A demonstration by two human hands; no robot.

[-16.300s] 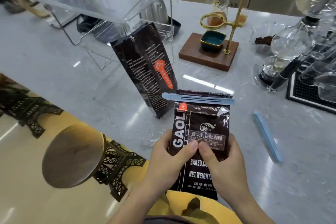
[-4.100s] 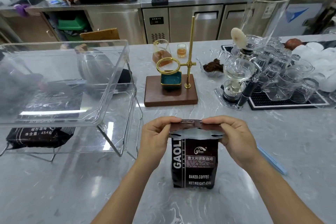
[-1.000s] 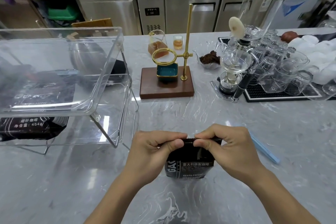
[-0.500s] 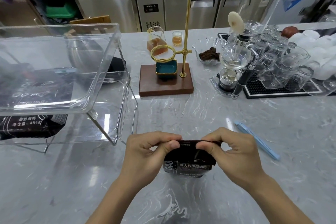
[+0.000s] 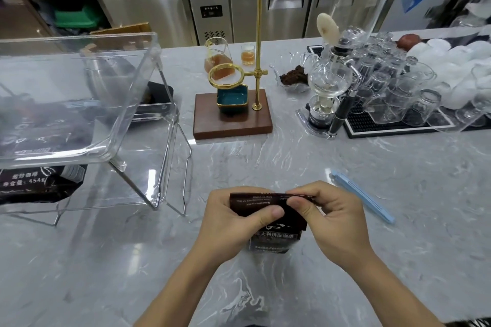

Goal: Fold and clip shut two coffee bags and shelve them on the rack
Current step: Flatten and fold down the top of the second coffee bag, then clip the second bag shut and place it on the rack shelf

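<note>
A dark coffee bag [image 5: 276, 236] stands on the marble counter near the front edge. Its top is rolled down into a flat fold. My left hand [image 5: 233, 223] pinches the left half of that fold with thumb and fingers. My right hand [image 5: 334, 218] pinches the right half. A light blue bag clip [image 5: 362, 199] lies on the counter just right of my right hand, touching nothing. Another dark coffee bag [image 5: 37, 183] lies on the lower shelf of the clear acrylic rack [image 5: 159, 103] at the left, partly hidden behind the upper tray.
A wooden stand with a brass ring and teal dish [image 5: 232, 111] stands behind the bag. A glass siphon brewer [image 5: 326, 93] and a mat of upturned glasses [image 5: 398, 98] fill the right back. A small glass dish of coffee grounds [image 5: 292, 78] sits between them.
Since a second ago both hands have rolled the bag's top further down, so the fold sits lower and the bag looks shorter. The clip has not moved.
</note>
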